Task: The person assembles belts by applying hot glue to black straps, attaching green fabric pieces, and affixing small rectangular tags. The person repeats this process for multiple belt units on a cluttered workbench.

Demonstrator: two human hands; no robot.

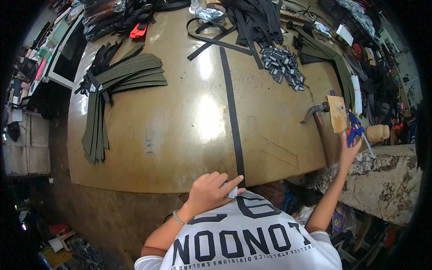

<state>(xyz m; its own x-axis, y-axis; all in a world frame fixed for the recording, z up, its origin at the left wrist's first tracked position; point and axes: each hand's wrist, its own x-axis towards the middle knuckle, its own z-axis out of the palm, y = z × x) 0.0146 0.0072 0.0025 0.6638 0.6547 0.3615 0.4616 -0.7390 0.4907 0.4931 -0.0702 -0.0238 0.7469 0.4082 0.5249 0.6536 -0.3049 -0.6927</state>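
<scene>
**A long, flat black cloth strap (pixel 231 117) and a blue plastic glue gun (pixel 355 131)**

The strap lies straight on the shiny tan tabletop (pixel 180 126), running from the far middle to the near edge. The left hand (pixel 208 194) is at its near end, with one finger on the strap. The hand's fingers are curled, and they seem to pinch a small pale flat piece (pixel 232 191). The right hand (pixel 349 150) is wrapped around the glue gun, off to the right.

The strap looks light, thin and bendy, and not easy to break. It could slide on the smooth top, so pressing down its near end makes sense. The glue gun looks hard and fairly light. Its handle is the good place to grab, because the tip may be hot.

Bright light shines on the tabletop, and there are pen lines on it. Folded green straps (pixel 130 76) lie far left. A heap of small dark tags (pixel 283 65) sits far right of the middle. A rough grey stone ledge (pixel 378 180) stands at the near right, and the room's sides are crammed with stuff.
</scene>
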